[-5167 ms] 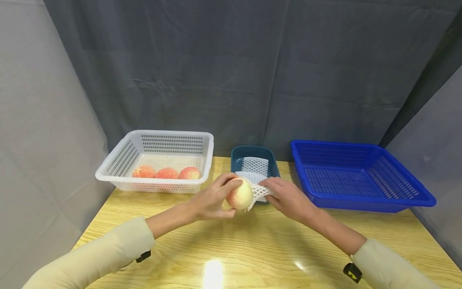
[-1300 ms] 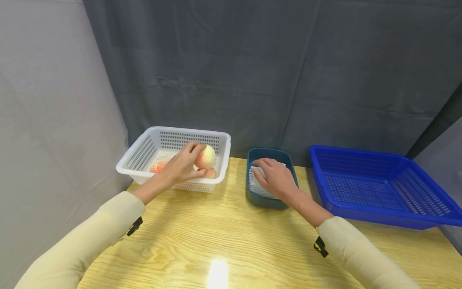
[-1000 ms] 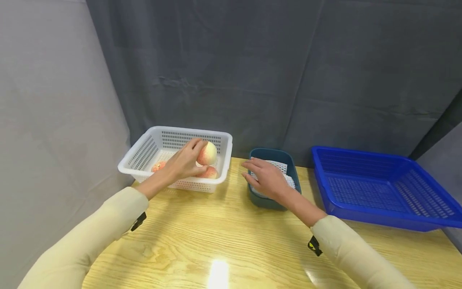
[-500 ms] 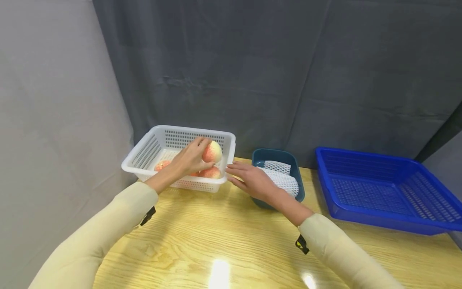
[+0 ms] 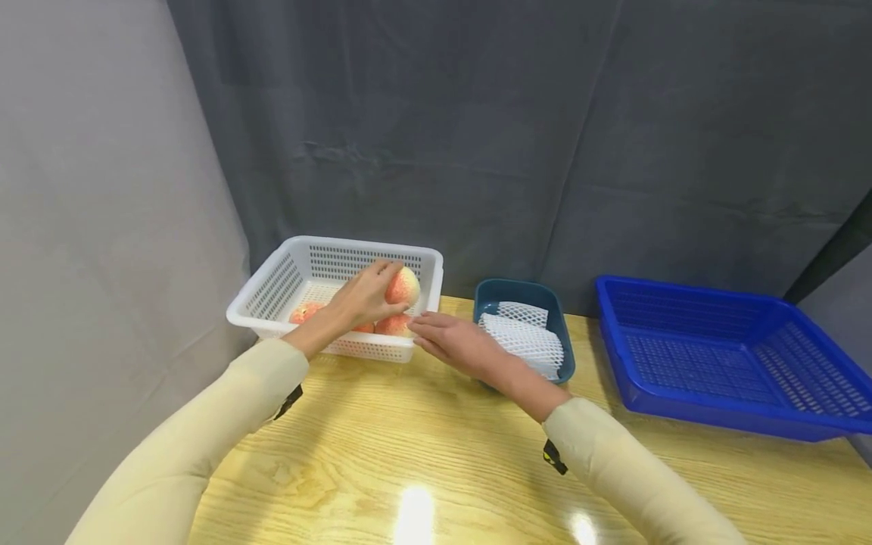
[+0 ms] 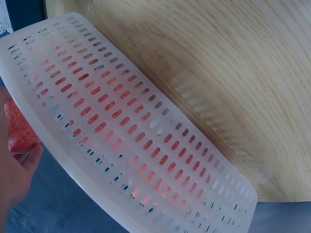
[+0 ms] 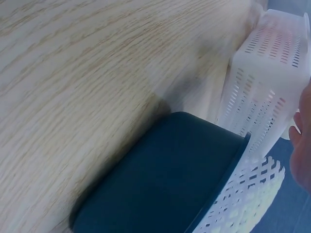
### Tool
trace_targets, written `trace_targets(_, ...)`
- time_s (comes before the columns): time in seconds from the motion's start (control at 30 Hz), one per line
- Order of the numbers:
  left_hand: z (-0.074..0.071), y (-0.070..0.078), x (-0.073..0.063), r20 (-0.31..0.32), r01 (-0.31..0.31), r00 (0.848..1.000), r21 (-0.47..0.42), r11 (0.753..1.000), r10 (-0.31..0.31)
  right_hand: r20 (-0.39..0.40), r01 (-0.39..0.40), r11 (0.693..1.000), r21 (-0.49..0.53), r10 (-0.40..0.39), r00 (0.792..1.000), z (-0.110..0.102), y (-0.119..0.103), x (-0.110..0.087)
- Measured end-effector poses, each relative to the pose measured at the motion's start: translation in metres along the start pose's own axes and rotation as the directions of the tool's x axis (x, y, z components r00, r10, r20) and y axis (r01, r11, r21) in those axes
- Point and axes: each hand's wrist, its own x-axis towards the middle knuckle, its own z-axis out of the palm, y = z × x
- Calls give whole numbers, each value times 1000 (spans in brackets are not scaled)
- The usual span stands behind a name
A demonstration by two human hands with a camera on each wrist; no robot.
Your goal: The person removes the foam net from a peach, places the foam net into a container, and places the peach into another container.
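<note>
In the head view, my left hand (image 5: 368, 297) grips a red-and-yellow peach (image 5: 405, 286) between thumb and fingers, over the right part of the white basket (image 5: 354, 243). Other peaches lie below it, one (image 5: 393, 325) right under my thumb and another (image 5: 306, 311) farther left. My right hand (image 5: 458, 342) reaches leftward with straight fingers and holds nothing; its fingertips overlap the basket's front right corner. White foam net sleeves (image 5: 523, 342) lie in the dark teal bin (image 5: 562, 333) beside my right wrist. The left wrist view shows the held peach (image 6: 19, 128) above the basket rim.
A blue basket (image 5: 688, 356) stands at the right of the wooden table (image 5: 354, 469). Dark grey cloth (image 5: 436, 136) hangs close behind the containers, and a pale cloth wall (image 5: 116, 250) is on the left.
Earlier both hands held the peach with a foam net at the bin. The left hand has carried the bare peach to the white basket; the right hand has moved from the bin leftward, empty.
</note>
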Motion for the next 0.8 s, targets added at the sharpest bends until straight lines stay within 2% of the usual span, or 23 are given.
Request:
trace_targets(0.23,7,4,8,33,18,999,-16,1000,-17,-27,64,998,-2,-64,998,5,-1,4)
trace_targets(0.5,15,6,14,37,-2,999,-6,1000,2,3,102,994,30,-103,995,5,-3,8)
trace_targets(0.8,20,8,20,64,13,998,13,1000,-14,57,67,997,32,-69,996,4,-5,8)
